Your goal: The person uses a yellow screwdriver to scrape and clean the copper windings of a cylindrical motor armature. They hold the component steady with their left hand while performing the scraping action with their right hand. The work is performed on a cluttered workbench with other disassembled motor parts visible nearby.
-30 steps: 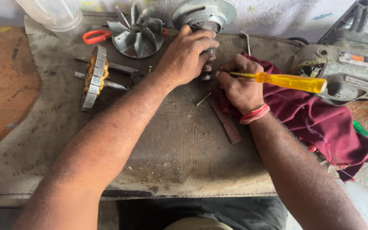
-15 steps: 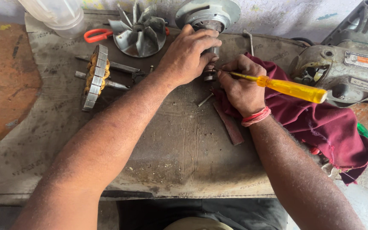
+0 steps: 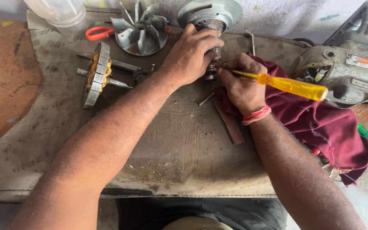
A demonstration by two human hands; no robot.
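Observation:
My left hand [image 3: 192,53] is closed over a small motor part with a shaft [image 3: 211,70], just below a round metal housing [image 3: 209,12] at the top of the bench. My right hand [image 3: 241,85] grips a yellow-handled screwdriver [image 3: 290,85], its tip pointing left into the part under my left hand. A red band circles my right wrist. The part itself is mostly hidden by my fingers.
A stator with copper windings [image 3: 95,73] stands at the left, a metal fan impeller [image 3: 141,32] and red-handled pliers [image 3: 99,33] behind it. A maroon cloth [image 3: 320,123] lies to the right under a grey tool body [image 3: 346,72]. A clear plastic jar [image 3: 60,12] stands at the far left.
The screwdriver handle has tilted slightly lower and to the right; both hands stay on the same part with only small shifts.

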